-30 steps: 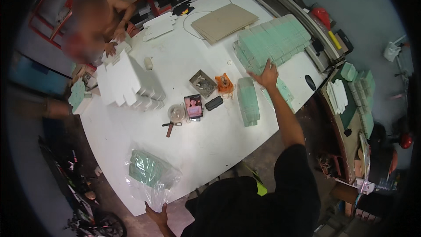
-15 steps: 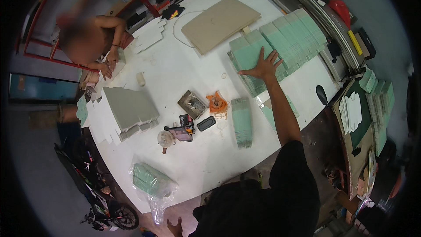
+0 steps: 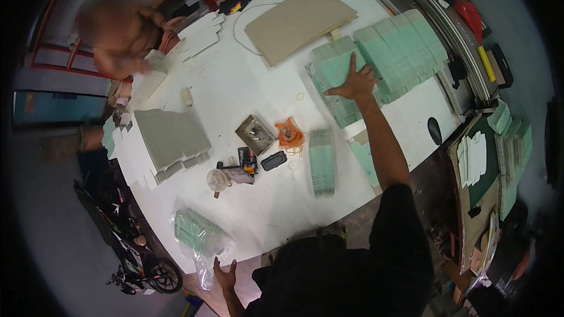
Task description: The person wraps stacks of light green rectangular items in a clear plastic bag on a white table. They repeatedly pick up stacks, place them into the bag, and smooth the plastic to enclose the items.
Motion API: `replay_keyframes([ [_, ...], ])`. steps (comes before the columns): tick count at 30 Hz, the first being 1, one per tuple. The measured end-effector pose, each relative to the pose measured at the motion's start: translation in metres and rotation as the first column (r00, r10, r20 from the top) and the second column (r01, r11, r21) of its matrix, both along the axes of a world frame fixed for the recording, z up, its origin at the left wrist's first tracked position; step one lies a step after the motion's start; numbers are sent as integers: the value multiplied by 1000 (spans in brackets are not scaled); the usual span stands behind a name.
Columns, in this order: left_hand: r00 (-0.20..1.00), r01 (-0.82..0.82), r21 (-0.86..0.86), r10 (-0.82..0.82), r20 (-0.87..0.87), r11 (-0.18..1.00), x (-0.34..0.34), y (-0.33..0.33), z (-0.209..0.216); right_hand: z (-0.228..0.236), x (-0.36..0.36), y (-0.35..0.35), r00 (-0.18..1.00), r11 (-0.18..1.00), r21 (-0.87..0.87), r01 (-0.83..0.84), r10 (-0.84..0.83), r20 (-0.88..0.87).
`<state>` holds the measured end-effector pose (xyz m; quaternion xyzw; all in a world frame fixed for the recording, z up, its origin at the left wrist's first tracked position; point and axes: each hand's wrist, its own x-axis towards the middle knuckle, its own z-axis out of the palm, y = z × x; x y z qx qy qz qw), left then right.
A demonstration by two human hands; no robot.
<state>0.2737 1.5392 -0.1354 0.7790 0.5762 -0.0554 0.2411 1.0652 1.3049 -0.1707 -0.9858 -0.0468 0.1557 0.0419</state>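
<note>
Spread flat, my right hand (image 3: 357,82) rests on the nearer left part of a long row of pale green folded card pieces (image 3: 405,53), its fingers apart. A separate bundle of the same green card (image 3: 322,167) lies closer to me on the white table. At the lower left, a clear plastic bag (image 3: 204,267) holds more green card (image 3: 197,229) and hangs partly over the table edge. My left hand (image 3: 225,276) is beside the loose end of this bag, thumb and fingers apart. Whether it touches the plastic, I cannot tell.
Mid-table are a small box (image 3: 256,134), an orange bag (image 3: 289,134) with rubber bands and a black case (image 3: 274,161). A plastic cup (image 3: 218,181) and grey card stack (image 3: 170,141) are leftward. Brown board (image 3: 299,23) lies farther back. A person (image 3: 126,35) works at far left.
My left hand has risen toward the bag's loose end. My right hand stays on the green card. The person at far left has moved an arm back from the table as the view shifts slightly.
</note>
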Motion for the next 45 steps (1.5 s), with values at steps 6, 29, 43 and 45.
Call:
replay_keyframes([
  [6,998,-56,10,56,22,998,-47,-17,-10,-8,3,1,999,998,56,11,-13,37],
  [29,776,-562,414,629,-36,717,-204,13,-41,29,-306,-82,522,471,760,448,553,-650],
  [43,877,-194,218,69,475,957,-295,118,-21,22,-779,277,-75,312,791,-526,910,-408],
  [45,857,-229,194,103,504,954,-303,99,-14,5,-804,292,70,353,840,-413,931,-358],
])
